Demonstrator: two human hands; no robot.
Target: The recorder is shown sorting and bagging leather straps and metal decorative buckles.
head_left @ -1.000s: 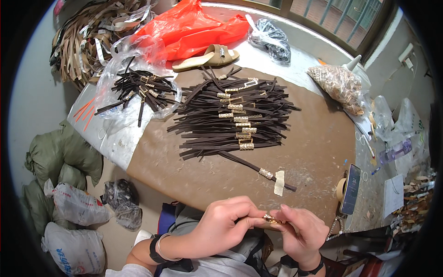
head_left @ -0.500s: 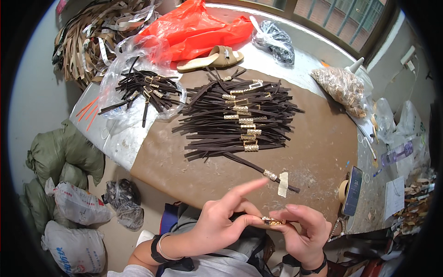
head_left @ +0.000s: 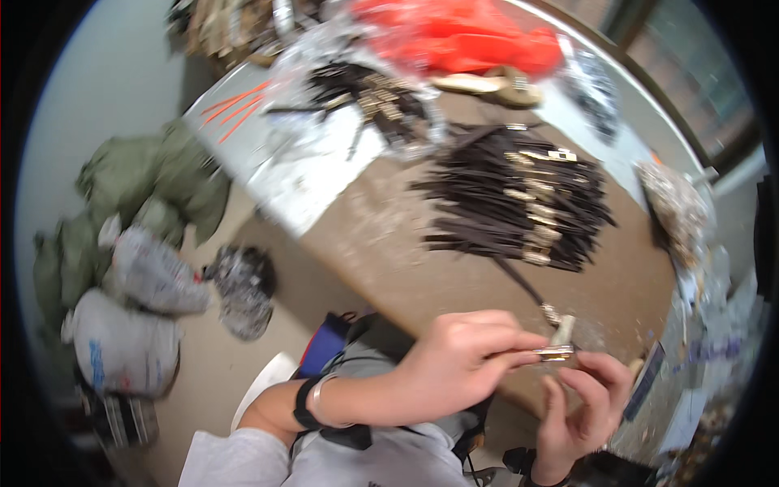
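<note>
My left hand (head_left: pixel 479 353) pinches a small gold buckle (head_left: pixel 557 353) between thumb and fingertips, above the near part of the table. My right hand (head_left: pixel 591 398) is just right of and below the buckle. Its thumb and fingers are curled but apart, with nothing seen between them; whether a fingertip touches the buckle I cannot tell. Beyond the hands, one dark strap (head_left: pixel 522 280) with a gold fitting lies beside a strip of pale tape (head_left: pixel 562 329). Farther off, a broad pile of dark straps (head_left: pixel 479 199) carries gold buckles along its middle.
A plastic bag with more straps (head_left: pixel 349 93) lies at the far left of the table. Behind are a red bag (head_left: pixel 462 36) and a tan slipper (head_left: pixel 513 88). A bag of small pieces (head_left: pixel 675 207) and a phone (head_left: pixel 645 380) sit right. Sacks (head_left: pixel 130 333) stand on the floor.
The view has swung, so the table sits farther right and is blurred. My left hand's raised index finger has come down to the buckle. My right thumb and fingers have come off it.
</note>
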